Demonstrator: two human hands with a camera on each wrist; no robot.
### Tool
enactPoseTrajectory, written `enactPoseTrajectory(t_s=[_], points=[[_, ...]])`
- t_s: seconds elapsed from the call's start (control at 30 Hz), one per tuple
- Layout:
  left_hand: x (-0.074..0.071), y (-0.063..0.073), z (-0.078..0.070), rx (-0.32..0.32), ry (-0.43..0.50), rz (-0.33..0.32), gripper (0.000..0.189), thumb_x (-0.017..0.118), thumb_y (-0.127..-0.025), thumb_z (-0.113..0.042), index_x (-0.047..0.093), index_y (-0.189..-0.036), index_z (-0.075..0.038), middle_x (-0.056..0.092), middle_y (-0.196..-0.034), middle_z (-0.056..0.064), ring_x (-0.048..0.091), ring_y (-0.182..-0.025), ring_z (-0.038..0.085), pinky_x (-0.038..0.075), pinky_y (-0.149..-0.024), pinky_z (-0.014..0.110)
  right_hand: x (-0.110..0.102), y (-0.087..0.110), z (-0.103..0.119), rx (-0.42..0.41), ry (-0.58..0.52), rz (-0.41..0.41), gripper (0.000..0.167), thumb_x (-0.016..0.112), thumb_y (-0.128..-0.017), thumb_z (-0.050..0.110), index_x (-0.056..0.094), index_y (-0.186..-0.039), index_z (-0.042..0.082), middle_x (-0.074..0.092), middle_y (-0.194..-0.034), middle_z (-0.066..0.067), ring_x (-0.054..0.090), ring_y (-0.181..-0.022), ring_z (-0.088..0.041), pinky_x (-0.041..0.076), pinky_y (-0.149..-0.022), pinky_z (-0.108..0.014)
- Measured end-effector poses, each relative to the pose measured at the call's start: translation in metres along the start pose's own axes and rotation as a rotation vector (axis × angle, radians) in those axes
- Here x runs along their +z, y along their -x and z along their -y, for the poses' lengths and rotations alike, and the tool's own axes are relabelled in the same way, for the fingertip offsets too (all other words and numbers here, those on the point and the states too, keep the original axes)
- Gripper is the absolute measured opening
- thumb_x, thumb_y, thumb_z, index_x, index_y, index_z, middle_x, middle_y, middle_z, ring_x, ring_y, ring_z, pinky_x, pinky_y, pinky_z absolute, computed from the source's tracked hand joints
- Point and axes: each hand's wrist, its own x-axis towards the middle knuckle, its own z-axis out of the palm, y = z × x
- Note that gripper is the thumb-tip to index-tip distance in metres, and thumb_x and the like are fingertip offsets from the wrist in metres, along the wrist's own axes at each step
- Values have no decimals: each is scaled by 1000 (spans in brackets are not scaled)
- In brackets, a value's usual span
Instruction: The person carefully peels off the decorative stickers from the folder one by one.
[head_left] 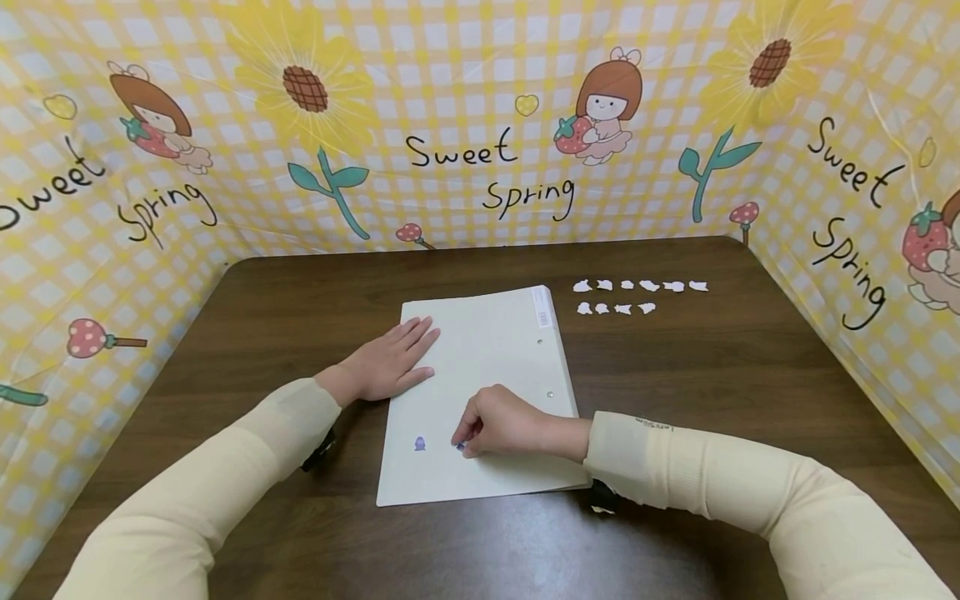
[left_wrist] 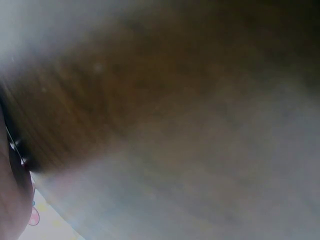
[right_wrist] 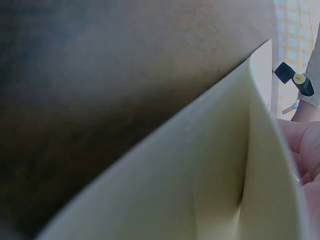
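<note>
A white folder-like board, with a label at its top right corner and small holes along its right edge, lies on the brown table. My left hand rests flat across its left edge, fingers straight and spread. Over the lower middle of the board, my right hand pinches a small bluish-purple sticker between thumb and fingers, close to the surface; the fingers hide most of it. To the left of that hand, a small purple sticker lies on the board. Part of the right hand shows at the right wrist view's edge.
Several small white cut-out pieces lie in two rows on the table, right of the board's top corner. A yellow checked cloth stands around the table's back and sides. The left wrist view is mostly blurred.
</note>
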Motion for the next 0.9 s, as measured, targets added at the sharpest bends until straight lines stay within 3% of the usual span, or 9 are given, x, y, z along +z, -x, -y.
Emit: enactPoseTrajectory(t_s=[0.43, 0.9], points=[[2, -1, 3, -2, 1, -7, 73, 27, -103, -52, 10, -156, -5, 3, -161, 15, 1, -147, 30, 11, -116, 47, -1, -3, 0, -3, 5, 54, 14, 79, -80, 1, 71, -73, 12, 61, -65, 9, 51, -63, -3, 44, -63, -19], [-5, 1, -5, 8, 4, -16, 70, 35, -104, -45, 14, -155, -2, 7, -160, 19, 6, -146, 34, 13, -115, 47, -9, 0, -4, -16, -66, 96, 13, 74, -85, 1, 72, -77, 11, 63, -69, 7, 52, -65, -4, 44, -63, -20]])
